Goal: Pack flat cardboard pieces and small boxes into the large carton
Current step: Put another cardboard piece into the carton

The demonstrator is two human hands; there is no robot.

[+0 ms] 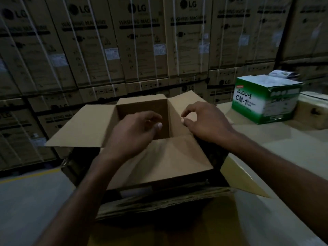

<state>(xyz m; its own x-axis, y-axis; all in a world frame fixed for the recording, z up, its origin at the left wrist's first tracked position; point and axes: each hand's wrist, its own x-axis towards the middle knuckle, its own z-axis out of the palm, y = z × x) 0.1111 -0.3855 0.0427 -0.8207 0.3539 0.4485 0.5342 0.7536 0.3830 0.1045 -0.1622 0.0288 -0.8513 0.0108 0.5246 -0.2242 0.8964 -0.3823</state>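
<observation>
A brown cardboard box (83,126) stands in front of me with its four top flaps spread open and a dark, empty-looking cavity. It sits inside a larger carton (236,173) whose yellowish flap shows at the right. A stack of flat corrugated cardboard pieces (159,203) stands on edge along the near side. My left hand (134,132) hovers over the box opening, fingers loosely curled, holding nothing. My right hand (205,119) rests over the right flap with thumb and forefinger nearly pinched, nothing visibly between them.
A green and white small box (262,102) marked CM-1 stands on a pale surface at the right. A wall of stacked, strapped washing-machine cartons (142,41) fills the background. Grey floor with a yellow line (26,176) lies at the left.
</observation>
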